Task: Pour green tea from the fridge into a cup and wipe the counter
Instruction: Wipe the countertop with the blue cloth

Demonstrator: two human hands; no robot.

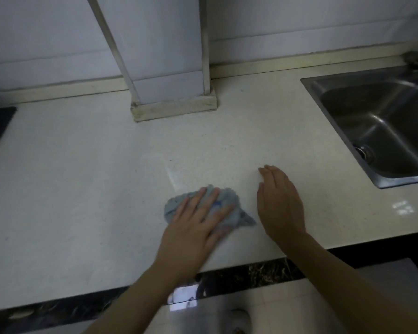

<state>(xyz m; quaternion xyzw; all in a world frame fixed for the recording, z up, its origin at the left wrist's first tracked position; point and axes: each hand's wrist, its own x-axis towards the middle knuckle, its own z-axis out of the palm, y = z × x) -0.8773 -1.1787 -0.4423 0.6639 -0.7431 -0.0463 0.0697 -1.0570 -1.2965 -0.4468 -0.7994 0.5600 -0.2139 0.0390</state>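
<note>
Left hand [193, 225] presses blue cloth [229, 208] flat on counter [82, 189]; no writing visible.

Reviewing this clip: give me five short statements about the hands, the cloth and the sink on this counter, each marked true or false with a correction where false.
1. The left hand lies flat on the blue cloth. True.
2. The right hand holds a cup. False: it is open and holds nothing, palm down on the counter.
3. The sink is to the person's right. True.
4. The cloth lies inside the sink. False: it is on the counter, left of the right hand.
5. A tea bottle stands beside the cloth. False: no bottle or cup is in view.
</note>
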